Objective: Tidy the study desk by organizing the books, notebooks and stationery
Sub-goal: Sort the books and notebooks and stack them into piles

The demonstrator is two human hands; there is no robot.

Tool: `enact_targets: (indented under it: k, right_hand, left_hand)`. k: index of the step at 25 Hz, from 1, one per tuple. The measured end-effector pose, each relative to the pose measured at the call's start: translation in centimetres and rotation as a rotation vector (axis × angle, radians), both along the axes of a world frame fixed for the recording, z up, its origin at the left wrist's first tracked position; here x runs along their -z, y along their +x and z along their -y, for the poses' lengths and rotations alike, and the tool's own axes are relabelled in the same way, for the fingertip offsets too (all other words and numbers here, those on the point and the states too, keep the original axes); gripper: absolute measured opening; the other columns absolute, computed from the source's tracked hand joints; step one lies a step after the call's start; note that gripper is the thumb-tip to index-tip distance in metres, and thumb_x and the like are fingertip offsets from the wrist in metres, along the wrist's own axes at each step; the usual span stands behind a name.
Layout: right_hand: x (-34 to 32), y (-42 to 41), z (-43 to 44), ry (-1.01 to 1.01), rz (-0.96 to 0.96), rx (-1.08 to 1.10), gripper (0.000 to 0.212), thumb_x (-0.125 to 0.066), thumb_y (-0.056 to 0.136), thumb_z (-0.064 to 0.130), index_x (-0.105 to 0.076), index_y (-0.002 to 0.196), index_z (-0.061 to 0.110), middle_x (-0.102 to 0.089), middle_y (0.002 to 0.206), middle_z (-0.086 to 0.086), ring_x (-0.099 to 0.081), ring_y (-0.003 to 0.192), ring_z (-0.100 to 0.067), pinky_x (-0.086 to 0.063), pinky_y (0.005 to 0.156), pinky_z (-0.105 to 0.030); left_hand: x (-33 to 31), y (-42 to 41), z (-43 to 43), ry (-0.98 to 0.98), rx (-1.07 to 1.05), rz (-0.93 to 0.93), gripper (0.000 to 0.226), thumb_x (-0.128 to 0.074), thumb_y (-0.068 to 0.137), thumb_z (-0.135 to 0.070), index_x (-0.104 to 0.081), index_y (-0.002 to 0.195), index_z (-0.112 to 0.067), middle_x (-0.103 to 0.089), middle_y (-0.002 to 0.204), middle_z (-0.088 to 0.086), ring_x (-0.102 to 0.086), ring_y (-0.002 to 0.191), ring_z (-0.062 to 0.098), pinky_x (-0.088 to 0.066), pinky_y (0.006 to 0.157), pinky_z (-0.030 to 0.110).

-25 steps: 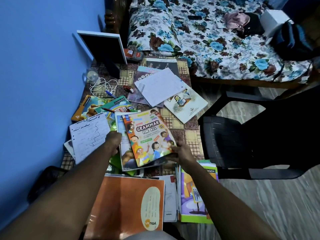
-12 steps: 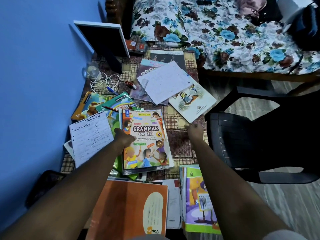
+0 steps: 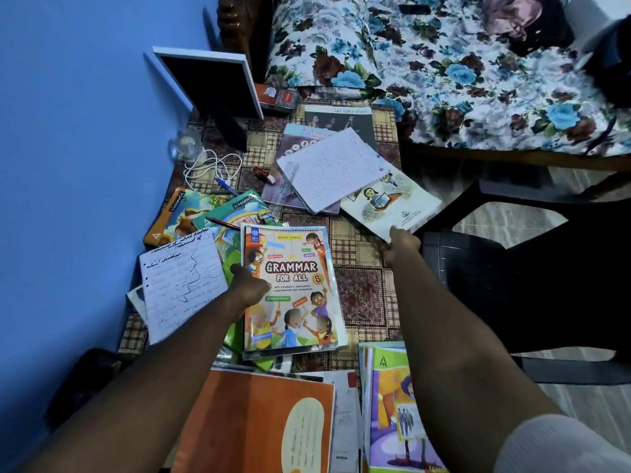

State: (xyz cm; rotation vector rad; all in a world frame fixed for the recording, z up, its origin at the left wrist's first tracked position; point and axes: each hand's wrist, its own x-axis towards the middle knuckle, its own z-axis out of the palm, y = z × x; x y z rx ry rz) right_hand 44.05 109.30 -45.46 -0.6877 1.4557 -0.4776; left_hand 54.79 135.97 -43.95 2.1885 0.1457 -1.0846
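Desk (image 3: 358, 291), covered in a checked cloth, is strewn with books and papers. The grammar book (image 3: 290, 288) lies face up near the middle of the tabletop, on top of a small stack of other books. The left hand (image 3: 251, 288) is at that book's left edge, fingers curled over the edge and onto the cover, gripping it; the fingertips are not visible. The right hand (image 3: 399, 245) reaches to the right edge of the tabletop and pinches the near corner of the white illustrated book (image 3: 392, 206). The thumb is on top of the corner, and the fingers beneath it are hidden. This book is tilted and overhangs the right edge, with its far end tucked under a lined notebook (image 3: 331, 169). A handwritten sheet (image 3: 184, 285) lies at the left edge, just beside the left hand. An orange notebook (image 3: 259, 421) lies at the near edge, and a pile of purple-covered books (image 3: 392, 404) sits at the near right corner. A blue pen (image 3: 225, 186) and a white cable (image 3: 211, 169) lie toward the far left corner. A black chair (image 3: 495, 285) stands beside the right edge.
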Motion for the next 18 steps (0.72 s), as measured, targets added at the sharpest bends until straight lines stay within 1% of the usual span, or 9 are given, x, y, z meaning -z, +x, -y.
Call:
enact_targets:
  k: [2, 4, 6, 10, 11, 13, 15, 17, 18]
  right_hand:
    - [-1.5, 0.1, 0.2, 0.010, 0.023, -0.004, 0.020, -0.050, 0.092, -0.005, -0.050, 0.112, -0.001, -0.060, 0.093, -0.020, -0.058, 0.060, -0.024, -0.057, 0.061, -0.034]
    - [-3.4, -0.1, -0.8, 0.007, 0.065, -0.026, 0.016, -0.045, 0.092, -0.006, -0.047, 0.107, -0.005, -0.058, 0.072, -0.018, -0.057, 0.051, -0.022, -0.051, 0.045, -0.027]
    - [-5.1, -0.4, -3.0, -0.017, 0.141, -0.003, 0.018, -0.044, 0.092, -0.004, -0.044, 0.110, -0.003, -0.057, 0.064, -0.016, -0.056, 0.043, -0.020, -0.045, 0.039, -0.023]
    - [-8.4, -2.2, -10.0, -0.108, 0.284, 0.040, 0.036, -0.042, 0.095, -0.004, -0.027, 0.122, 0.016, -0.062, 0.076, -0.020, -0.059, 0.046, -0.022, -0.047, 0.042, -0.027]
    - [-9.1, -3.0, -12.2, -0.103, 0.309, 0.052, 0.037, -0.043, 0.096, -0.003, -0.026, 0.122, 0.018, -0.062, 0.077, -0.019, -0.059, 0.046, -0.021, -0.046, 0.042, -0.027]
    - [-9.1, -4.8, -16.6, -0.072, 0.344, 0.062, 0.036, -0.044, 0.095, -0.004, -0.026, 0.122, 0.015, -0.062, 0.080, -0.021, -0.060, 0.046, -0.022, -0.046, 0.041, -0.028]
    - [-8.0, -6.6, -20.3, -0.025, 0.366, 0.041, 0.038, -0.048, 0.095, -0.005, -0.026, 0.120, 0.013, -0.063, 0.089, -0.025, -0.063, 0.050, -0.025, -0.049, 0.044, -0.030]
    - [-6.2, -7.9, -22.9, 0.013, 0.362, -0.064, 0.046, -0.053, 0.094, -0.004, -0.023, 0.124, 0.015, -0.062, 0.105, -0.029, -0.067, 0.058, -0.026, -0.051, 0.049, -0.032]
    - [-5.2, -8.3, -23.8, 0.036, 0.365, -0.140, 0.045, -0.054, 0.095, -0.002, -0.023, 0.125, 0.012, -0.064, 0.101, -0.026, -0.067, 0.059, -0.025, -0.049, 0.050, -0.032]
  left_hand:
    - [-0.2, -0.2, 0.0, 0.000, 0.000, 0.012, 0.076, -0.056, 0.094, -0.002, -0.002, 0.146, 0.004, -0.038, 0.142, 0.022, -0.043, 0.102, 0.023, -0.038, 0.080, 0.030]
    - [-0.7, -0.4, 0.0, 0.016, 0.001, 0.023, 0.080, -0.057, 0.094, -0.003, 0.001, 0.148, 0.004, -0.035, 0.146, 0.021, -0.047, 0.117, 0.030, -0.038, 0.081, 0.029]
    - [-1.0, -0.5, 0.0, 0.019, -0.011, 0.027, 0.083, -0.057, 0.094, -0.002, 0.005, 0.149, 0.004, -0.034, 0.148, 0.021, -0.044, 0.127, 0.033, -0.038, 0.081, 0.030]
    - [-0.8, -0.7, -0.2, -0.016, -0.032, 0.025, 0.077, -0.055, 0.093, 0.002, 0.000, 0.147, 0.005, -0.045, 0.137, 0.022, -0.050, 0.104, 0.027, -0.043, 0.077, 0.032]
    - [-0.4, -0.5, -0.3, -0.037, -0.042, 0.018, 0.075, -0.055, 0.092, 0.003, -0.003, 0.146, 0.005, -0.049, 0.133, 0.022, -0.053, 0.104, 0.028, -0.044, 0.076, 0.032]
    - [-0.1, -0.5, -0.8, -0.068, -0.056, -0.008, 0.070, -0.055, 0.091, 0.004, -0.009, 0.144, 0.005, -0.053, 0.125, 0.021, -0.057, 0.105, 0.030, -0.047, 0.075, 0.033]
    - [-0.3, -0.6, -1.2, -0.100, -0.071, -0.041, 0.065, -0.054, 0.090, 0.005, -0.018, 0.144, 0.005, -0.056, 0.123, 0.020, -0.059, 0.098, 0.030, -0.051, 0.071, 0.035]
    - [-0.6, -0.6, -1.6, -0.113, -0.095, -0.022, 0.053, -0.052, 0.090, 0.002, -0.032, 0.138, 0.005, -0.058, 0.118, 0.019, -0.060, 0.091, 0.030, -0.051, 0.060, 0.035]
    - [-0.9, -0.6, -1.7, -0.114, -0.117, -0.009, 0.046, -0.050, 0.091, -0.002, -0.037, 0.135, 0.007, -0.058, 0.114, 0.019, -0.059, 0.084, 0.029, -0.047, 0.054, 0.032]
